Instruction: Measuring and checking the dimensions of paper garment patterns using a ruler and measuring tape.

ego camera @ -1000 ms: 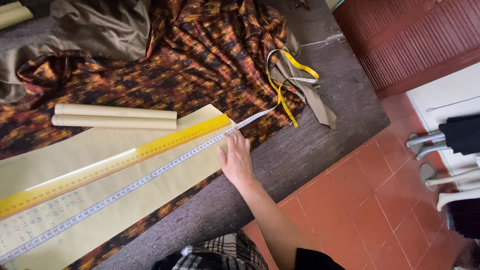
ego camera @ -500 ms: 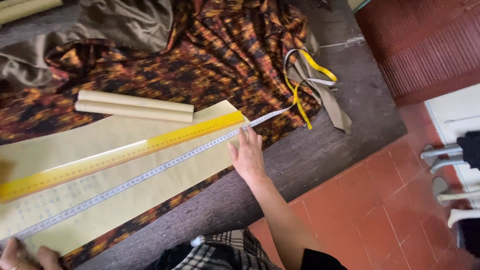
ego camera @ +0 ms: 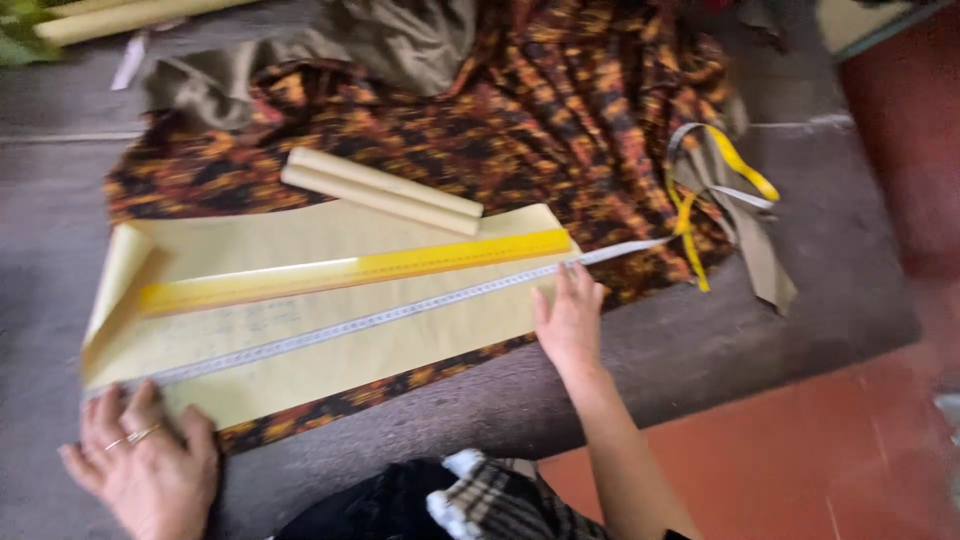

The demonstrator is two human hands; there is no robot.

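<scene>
Plaid cloth (ego camera: pixel 500 495) is seen nearest, at the bottom edge, on the person's lap. Just beyond it, the left hand (ego camera: pixel 145 465) is laid flat with fingers spread on the grey table (ego camera: pixel 720 340), and a ring is worn on one finger. Its fingertips are pressed on the near left corner of the paper (ego camera: pixel 330 350), where the left end of the tape (ego camera: pixel 370 320) is held down. Nothing is grasped by this hand; it is open and only presses.

The right hand (ego camera: pixel 570 320) is also open and flat, and its fingers are placed on the tape at the right edge of the paper. The tape is stretched tight between both hands, across the cream paper, from lower left to upper right. Past the right hand, the rest of the tape is left in loose yellow and white loops (ego camera: pixel 720 190) on the fabric and the table.

A long yellow ruler (ego camera: pixel 360 270) is laid on the paper, just behind the tape and almost parallel to it. Behind the ruler, a paper roll (ego camera: pixel 385 190) is resting at the paper's far edge. Under all of this, an orange and black patterned fabric (ego camera: pixel 560 110) is spread, and an olive cloth (ego camera: pixel 400 40) is crumpled at the far side.
</scene>
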